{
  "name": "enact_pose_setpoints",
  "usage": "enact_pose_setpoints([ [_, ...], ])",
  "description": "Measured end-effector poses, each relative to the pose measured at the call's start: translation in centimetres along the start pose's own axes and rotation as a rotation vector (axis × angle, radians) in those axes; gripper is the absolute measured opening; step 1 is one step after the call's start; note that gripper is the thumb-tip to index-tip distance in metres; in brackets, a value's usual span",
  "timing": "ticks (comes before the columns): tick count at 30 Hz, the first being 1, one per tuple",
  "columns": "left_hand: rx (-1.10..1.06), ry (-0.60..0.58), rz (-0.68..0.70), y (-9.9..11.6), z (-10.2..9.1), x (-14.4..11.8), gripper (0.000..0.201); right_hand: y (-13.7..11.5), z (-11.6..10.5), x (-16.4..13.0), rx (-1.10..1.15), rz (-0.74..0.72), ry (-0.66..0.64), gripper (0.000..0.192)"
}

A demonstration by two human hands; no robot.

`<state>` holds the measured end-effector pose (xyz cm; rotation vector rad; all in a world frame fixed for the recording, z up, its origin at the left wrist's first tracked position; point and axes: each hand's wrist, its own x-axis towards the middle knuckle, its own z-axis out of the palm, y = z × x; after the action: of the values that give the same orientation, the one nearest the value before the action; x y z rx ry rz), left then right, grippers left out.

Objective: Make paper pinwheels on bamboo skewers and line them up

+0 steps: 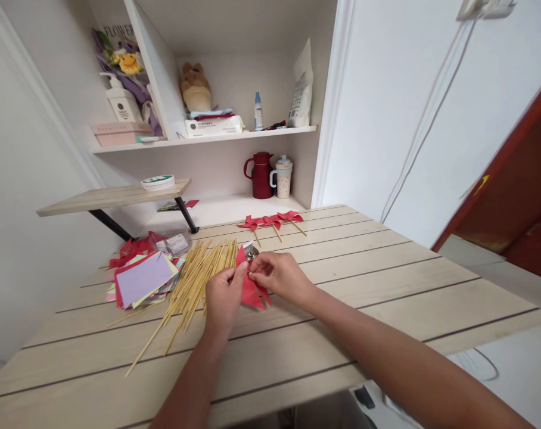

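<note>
Between the thumb and fingers of my left hand [223,296] is a piece of red paper [252,294], cut and partly folded with pointed corners. My right hand [283,276] is pinched closed against the middle of this paper. A tiny pale thing shows at its fingertips, too small to name. Just behind the hands stands a small container of shiny metal bits [252,252], partly hidden. A spread pile of thin wooden sticks [199,277] lies beside my left hand. Farther back, three red paper pinwheels [271,221] on sticks lie in a row.
Left of the sticks is a stack of coloured paper sheets [145,280], with a clear plastic box [174,244] and red paper [134,250] behind. A small raised shelf [114,196] stands at the back left. A red jug [262,176] and a lidded cup [282,177] stand in the cabinet.
</note>
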<state>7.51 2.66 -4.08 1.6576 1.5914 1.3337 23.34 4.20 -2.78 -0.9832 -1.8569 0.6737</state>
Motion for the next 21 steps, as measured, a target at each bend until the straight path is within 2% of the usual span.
enact_pose_setpoints([
  [5, -0.016, 0.003, -0.033, 0.25, -0.12, -0.06, 0.050, -0.09, -0.02, -0.07, 0.006, -0.008, 0.015, 0.010],
  [11, 0.006, 0.032, -0.005, 0.53, -0.17, -0.21, 0.049, 0.00, 0.16, 0.04, 0.141, 0.037, 0.003, 0.014],
  [21, 0.070, 0.028, 0.059, 0.62, 0.06, -0.31, 0.046, 0.04, 0.09, -0.27, -0.265, -0.082, 0.004, 0.002],
])
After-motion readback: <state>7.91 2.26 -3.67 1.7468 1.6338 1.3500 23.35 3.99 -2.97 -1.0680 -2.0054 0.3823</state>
